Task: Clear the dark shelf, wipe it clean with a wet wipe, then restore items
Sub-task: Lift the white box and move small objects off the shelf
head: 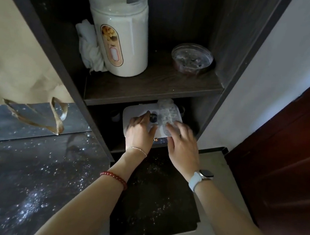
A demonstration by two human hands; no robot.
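Note:
The dark shelf unit (155, 85) has two levels in view. On the upper board stand a tall clear jar of white powder (120, 31), a crumpled white cloth (90, 47) beside it on the left, and a small round clear tub (192, 58) at the right. Both hands reach into the lower level. My left hand (139, 133) lies over a flat white pack (130, 113) and pinches a small dark round object (153, 118) at its fingertips. My right hand (182, 143), blurred, rests with spread fingers on a clear plastic packet (168, 111).
A sparkly dark countertop (10, 176) runs along the left, with a silver bag with gold handles (35, 115) on it. A dark speckled panel (154, 197) lies below my forearms. A white wall and a dark red door (294, 158) are on the right.

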